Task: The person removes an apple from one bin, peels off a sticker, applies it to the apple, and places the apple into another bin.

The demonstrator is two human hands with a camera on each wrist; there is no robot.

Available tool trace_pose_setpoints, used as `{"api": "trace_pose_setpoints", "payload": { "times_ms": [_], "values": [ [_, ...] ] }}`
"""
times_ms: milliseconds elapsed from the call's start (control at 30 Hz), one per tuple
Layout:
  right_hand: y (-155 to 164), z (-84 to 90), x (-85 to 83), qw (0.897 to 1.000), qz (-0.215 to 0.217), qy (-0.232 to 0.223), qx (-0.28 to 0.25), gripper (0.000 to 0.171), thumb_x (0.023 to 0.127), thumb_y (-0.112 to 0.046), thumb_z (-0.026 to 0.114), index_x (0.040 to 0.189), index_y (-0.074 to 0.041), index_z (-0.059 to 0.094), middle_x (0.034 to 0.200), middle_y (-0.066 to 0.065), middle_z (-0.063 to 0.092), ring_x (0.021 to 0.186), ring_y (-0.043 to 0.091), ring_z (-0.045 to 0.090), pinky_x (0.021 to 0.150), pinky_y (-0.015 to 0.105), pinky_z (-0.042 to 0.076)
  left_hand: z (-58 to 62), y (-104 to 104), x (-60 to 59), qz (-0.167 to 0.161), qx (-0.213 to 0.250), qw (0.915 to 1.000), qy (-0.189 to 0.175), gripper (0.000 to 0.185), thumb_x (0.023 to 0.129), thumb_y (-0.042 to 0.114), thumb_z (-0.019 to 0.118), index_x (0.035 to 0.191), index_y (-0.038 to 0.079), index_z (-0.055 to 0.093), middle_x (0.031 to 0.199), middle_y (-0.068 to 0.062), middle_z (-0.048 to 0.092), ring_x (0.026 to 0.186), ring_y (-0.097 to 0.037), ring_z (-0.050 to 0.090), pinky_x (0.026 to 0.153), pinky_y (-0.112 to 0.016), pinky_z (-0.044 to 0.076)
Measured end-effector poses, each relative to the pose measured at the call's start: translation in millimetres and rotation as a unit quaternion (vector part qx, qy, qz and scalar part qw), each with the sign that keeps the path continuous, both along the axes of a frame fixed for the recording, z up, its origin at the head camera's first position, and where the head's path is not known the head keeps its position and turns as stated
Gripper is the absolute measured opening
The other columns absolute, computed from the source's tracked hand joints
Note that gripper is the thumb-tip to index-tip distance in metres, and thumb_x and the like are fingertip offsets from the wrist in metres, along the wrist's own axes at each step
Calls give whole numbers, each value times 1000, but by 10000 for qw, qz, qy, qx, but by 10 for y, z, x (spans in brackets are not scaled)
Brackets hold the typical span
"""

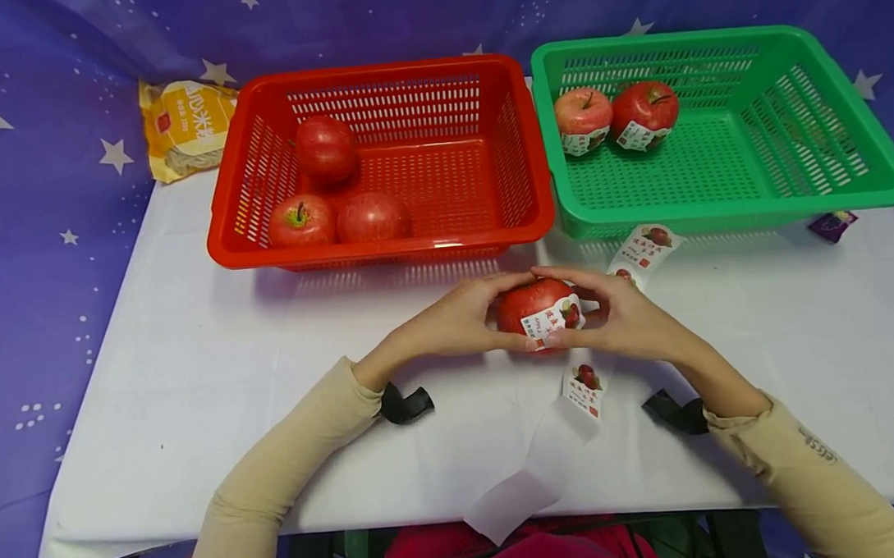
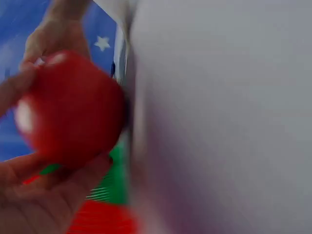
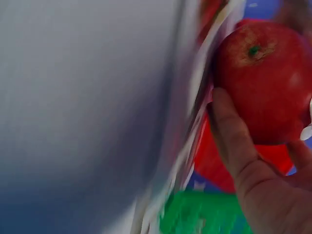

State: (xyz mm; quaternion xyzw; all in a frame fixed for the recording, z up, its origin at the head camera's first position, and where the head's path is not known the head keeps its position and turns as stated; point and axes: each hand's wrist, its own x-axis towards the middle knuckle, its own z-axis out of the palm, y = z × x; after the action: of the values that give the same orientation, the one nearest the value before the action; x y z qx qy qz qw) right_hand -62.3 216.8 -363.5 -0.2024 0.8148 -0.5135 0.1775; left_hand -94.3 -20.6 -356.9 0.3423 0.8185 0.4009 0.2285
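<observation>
Both hands hold one red apple (image 1: 518, 308) over the middle of the white table, in front of the baskets. The left hand (image 1: 469, 318) grips its left side, and the right hand (image 1: 617, 314) grips its right side. Both thumbs lie on a white label (image 1: 545, 323) with red print and an apple picture, on the apple's near face. In the left wrist view the apple (image 2: 73, 109) sits between fingers and thumb. The right wrist view shows its green-tinged end (image 3: 254, 50) beside the right fingers. A strip of labels (image 1: 644, 251) lies behind the right hand.
A red basket (image 1: 387, 253) with three apples stands at the back left. Beside it a green basket (image 1: 740, 211) holds two labelled apples. A yellow packet (image 1: 190, 124) lies at far left, a purple wrapper (image 1: 832, 226) at right. More label strip (image 1: 584, 389) runs toward the front edge.
</observation>
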Motion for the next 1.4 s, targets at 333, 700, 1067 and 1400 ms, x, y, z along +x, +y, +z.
{"api": "trace_pose_setpoints", "payload": {
  "times_ms": [333,700,1067,1400],
  "values": [
    [399,323,68,9953,-582,525,571,84,67,0,84,141,-12,47,132,-4,51,108,0,56,73,18,53,678,546,-366,9,-483,9774,2056,74,90,47,63,144,2,40,152,-12,38,142,-19,36,113,-24,31],
    [778,751,-78,9881,-982,1181,-54,88,55,27,74,135,2,48,119,2,60,96,11,59,69,12,52,670,934,-702,716,-2416,9365,2437,72,88,63,53,122,0,58,156,-21,25,146,-25,27,112,-25,34],
    [1285,1193,-1038,9453,-1822,1346,-2346,62,75,20,67,131,-1,51,124,5,55,115,15,51,85,7,47,745,949,-742,958,-2751,9326,2132,54,85,64,57,68,13,53,153,-28,26,147,-35,20,112,-35,35],
    [1961,935,-2059,9239,-3499,680,1390,81,82,-23,76,148,-31,30,146,-9,40,126,5,39,112,14,25,739,1017,-731,930,-2724,9384,1912,47,83,61,63,73,15,56,151,-24,34,146,-33,23,113,-34,34]
  ]
}}
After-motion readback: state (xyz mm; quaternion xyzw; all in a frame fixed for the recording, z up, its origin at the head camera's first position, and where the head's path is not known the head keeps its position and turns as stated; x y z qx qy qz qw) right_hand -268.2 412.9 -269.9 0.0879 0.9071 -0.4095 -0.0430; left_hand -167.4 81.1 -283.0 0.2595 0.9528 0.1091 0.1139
